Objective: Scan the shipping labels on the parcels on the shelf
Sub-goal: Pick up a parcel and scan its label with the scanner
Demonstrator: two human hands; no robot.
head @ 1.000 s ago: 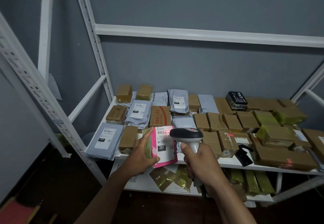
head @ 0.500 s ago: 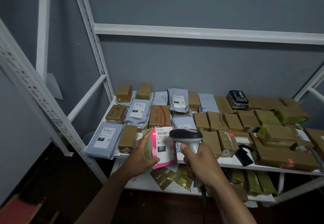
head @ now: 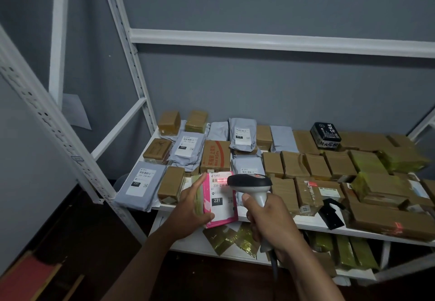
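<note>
Parcel storeroom: white metal shelving (head: 306, 224), labelled parcels (head: 141, 184).

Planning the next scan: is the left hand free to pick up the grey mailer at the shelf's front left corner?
Probably not yet. The left hand is holding the pink parcel under the scanner; the path to the grey mailer looks clear.

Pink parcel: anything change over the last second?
Barely. The scanner's red line has crept up the pink parcel label onto the barcode. The left hand still holds the parcel, the right hand still grips the scanner. Shelf parcels unchanged.
</note>
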